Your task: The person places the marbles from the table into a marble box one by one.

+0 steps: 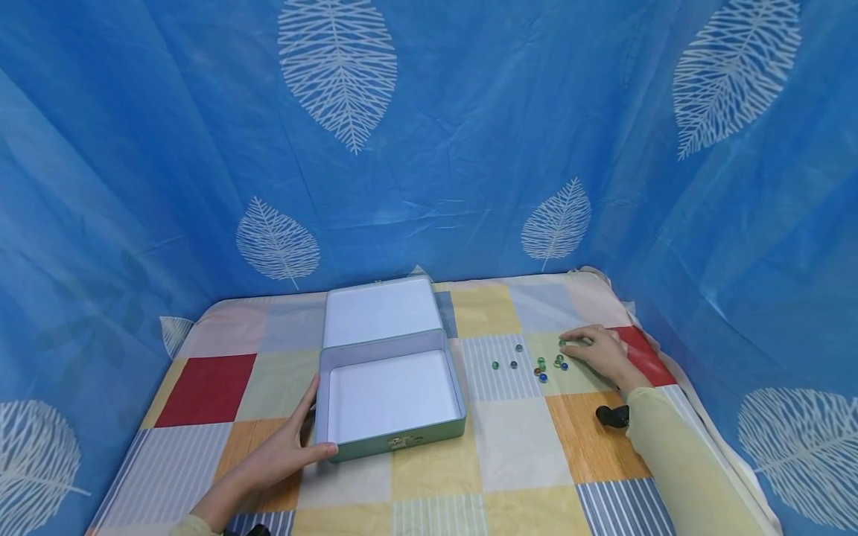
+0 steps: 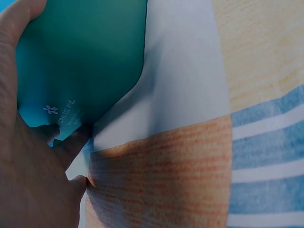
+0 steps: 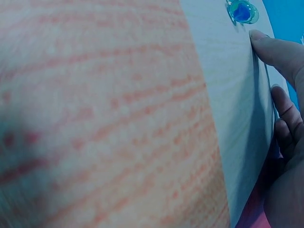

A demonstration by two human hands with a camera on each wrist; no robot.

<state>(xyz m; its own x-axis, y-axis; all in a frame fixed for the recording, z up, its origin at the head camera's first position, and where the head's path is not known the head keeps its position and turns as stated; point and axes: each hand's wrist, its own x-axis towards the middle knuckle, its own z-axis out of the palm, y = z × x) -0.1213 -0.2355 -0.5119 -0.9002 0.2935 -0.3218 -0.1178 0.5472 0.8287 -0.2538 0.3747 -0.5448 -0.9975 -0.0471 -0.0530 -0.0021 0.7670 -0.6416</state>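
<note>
A green tin box (image 1: pixel 436 438) with a white inside stands on the cloth, its lid (image 1: pixel 380 309) laid back. My left hand (image 1: pixel 284 450) grips its front left corner, thumb at the front wall and fingers along the left side. In the left wrist view the teal wall of the tin (image 2: pixel 90 61) bears a small flower and lettering. Far to the right, my right hand (image 1: pixel 603 357) holds thumb and forefinger tips around a green marble (image 1: pixel 562 342). Just left of it lie several glass marbles, among them a blue marble (image 1: pixel 543 378) and a red marble (image 1: pixel 537 371).
A patchwork-patterned cloth (image 1: pixel 516 439) covers the table. Blue curtains with white leaves (image 1: pixel 436 186) close off the back and both sides. Black wrist gear (image 1: pixel 611 417) sits under the right sleeve. Three marbles, including a green marble (image 1: pixel 495 365), lie apart, nearer the tin.
</note>
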